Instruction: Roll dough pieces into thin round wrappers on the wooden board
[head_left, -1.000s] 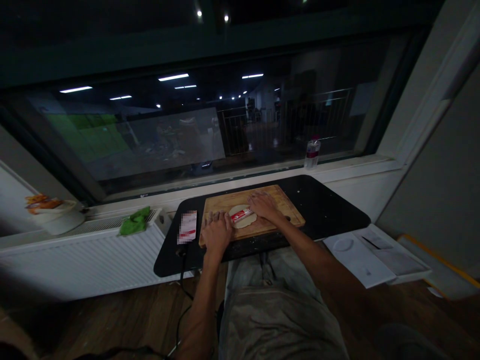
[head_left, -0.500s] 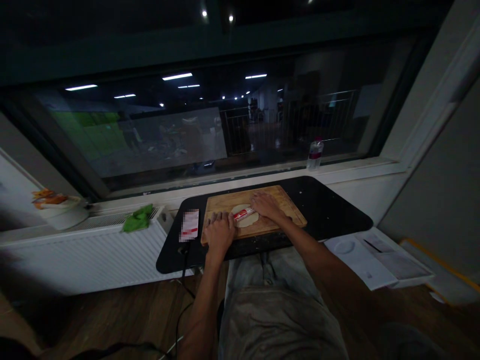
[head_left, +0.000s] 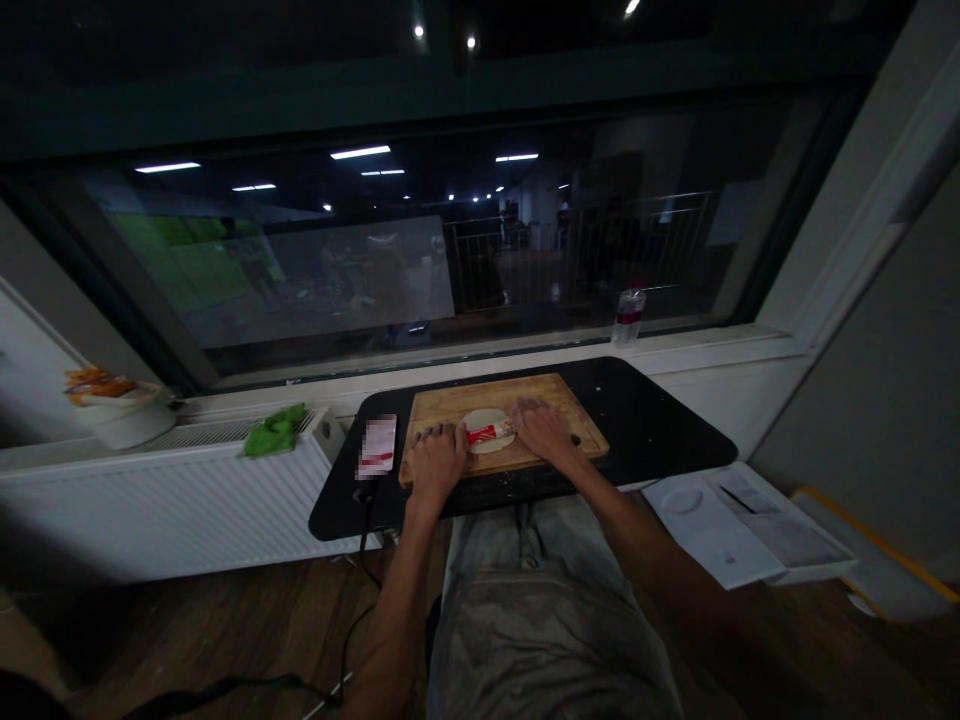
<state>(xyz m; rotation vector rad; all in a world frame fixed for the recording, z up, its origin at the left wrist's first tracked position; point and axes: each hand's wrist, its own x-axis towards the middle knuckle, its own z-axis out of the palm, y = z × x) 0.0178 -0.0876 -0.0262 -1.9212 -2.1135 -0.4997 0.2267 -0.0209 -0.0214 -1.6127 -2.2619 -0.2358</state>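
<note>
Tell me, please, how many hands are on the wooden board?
2: the left hand at the roller's left end, the right hand at its right end; none seem hidden.

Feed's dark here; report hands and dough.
Left hand, right hand flat at ends of red-and-white tube. Tube lies across dough disc on cutting board. Red-white packet beside board, apart.

dim night scene, wide-angle view
strip lights (head_left: 364,153) reflect as glare in the far window (head_left: 360,270); the tabletop (head_left: 660,420) gets weak light from above, the near floor (head_left: 187,620) sinks into shadow, edges bend and soften.
</note>
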